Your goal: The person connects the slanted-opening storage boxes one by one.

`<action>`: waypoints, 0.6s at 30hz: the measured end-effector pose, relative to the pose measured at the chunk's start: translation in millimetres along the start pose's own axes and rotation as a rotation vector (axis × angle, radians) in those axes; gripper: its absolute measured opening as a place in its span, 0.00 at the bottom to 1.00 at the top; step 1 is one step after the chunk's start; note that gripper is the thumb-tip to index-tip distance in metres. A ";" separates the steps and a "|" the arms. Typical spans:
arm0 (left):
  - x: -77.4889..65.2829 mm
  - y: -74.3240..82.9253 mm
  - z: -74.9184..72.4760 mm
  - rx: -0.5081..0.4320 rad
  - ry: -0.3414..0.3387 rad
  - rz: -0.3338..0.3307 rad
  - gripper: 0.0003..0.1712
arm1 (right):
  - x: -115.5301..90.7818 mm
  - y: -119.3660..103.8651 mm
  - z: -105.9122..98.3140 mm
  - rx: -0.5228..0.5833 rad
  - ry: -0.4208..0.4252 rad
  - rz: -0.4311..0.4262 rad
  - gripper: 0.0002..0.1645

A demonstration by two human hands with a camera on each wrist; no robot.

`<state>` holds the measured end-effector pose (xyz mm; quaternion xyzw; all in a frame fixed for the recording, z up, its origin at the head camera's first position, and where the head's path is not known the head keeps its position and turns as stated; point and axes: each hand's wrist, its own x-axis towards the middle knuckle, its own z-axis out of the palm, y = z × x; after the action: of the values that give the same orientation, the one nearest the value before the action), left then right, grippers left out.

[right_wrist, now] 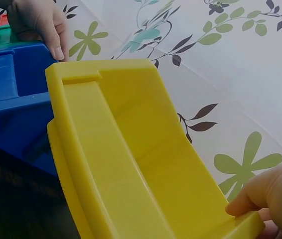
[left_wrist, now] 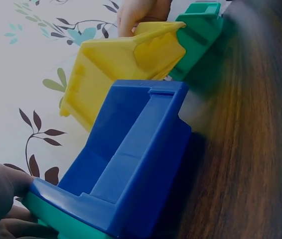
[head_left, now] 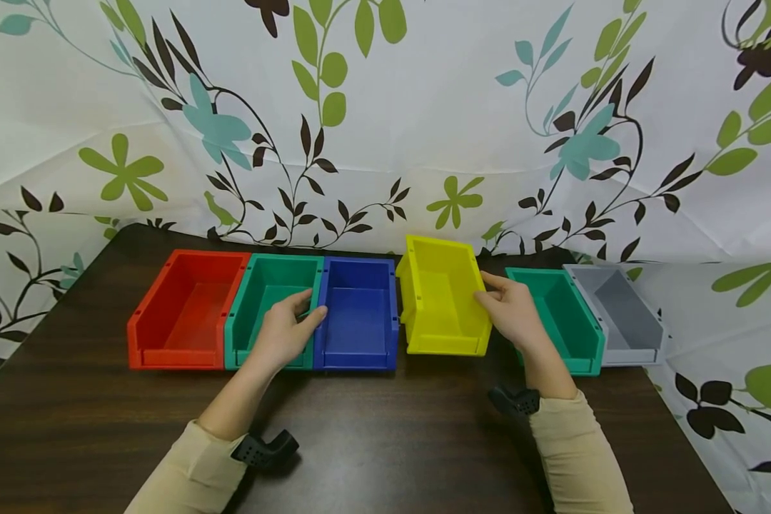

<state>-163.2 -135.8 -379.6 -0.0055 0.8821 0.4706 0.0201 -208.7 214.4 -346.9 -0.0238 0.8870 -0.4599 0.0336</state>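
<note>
yellow bin (head_left: 446,344) tilted, side pinched by right hand (head_left: 512,310), blue bin (head_left: 356,359) clamped by left hand (head_left: 285,330), green bin (head_left: 285,265) beneath its fingers

"Where are we watching from?"
"In the head view we're facing forward and down from above the table's (head_left: 385,442) near side, taking in its far left corner."
"And at the wrists?"
"We're sitting much closer: the left view is looking toward the table's right edge, the right toward its left edge. Both are sharing the yellow bin (head_left: 440,293) and blue bin (head_left: 360,307)."
</note>
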 end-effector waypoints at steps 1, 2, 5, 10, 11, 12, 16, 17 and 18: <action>0.0 0.5 -0.1 0.000 -0.004 -0.002 0.35 | -0.1 0.0 0.1 -0.001 0.001 0.003 0.32; 0.2 0.6 -0.3 -0.002 -0.006 -0.003 0.35 | -0.3 0.0 0.1 -0.002 0.002 0.005 0.32; 0.4 1.2 -0.5 -0.003 -0.007 -0.004 0.35 | -0.8 -0.6 0.0 -0.006 0.006 0.009 0.32; 1.0 0.4 -0.3 0.002 -0.006 -0.003 0.35 | -2.1 -2.4 -0.1 -0.008 0.009 0.007 0.32; 0.9 0.7 -0.3 0.003 -0.006 -0.003 0.35 | -2.3 -2.8 -0.2 -0.007 0.010 0.005 0.32; 0.8 0.9 -0.3 0.003 -0.007 -0.003 0.35 | -2.5 -3.2 -0.3 -0.009 0.011 0.002 0.32; 0.7 0.5 0.0 0.002 -0.004 -0.006 0.34 | -4.0 -5.2 -1.0 -0.012 0.011 0.001 0.32; 0.7 0.5 0.0 0.001 -0.003 -0.006 0.34 | -4.4 -5.7 -1.1 -0.013 0.011 0.002 0.32; 0.8 0.3 0.2 0.001 -0.001 -0.008 0.34 | -4.8 -6.1 -1.2 -0.013 0.010 0.002 0.32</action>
<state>-164.0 -135.5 -379.5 -0.0086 0.8823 0.4702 0.0226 -203.9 212.3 -341.1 -0.0207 0.8902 -0.4542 0.0295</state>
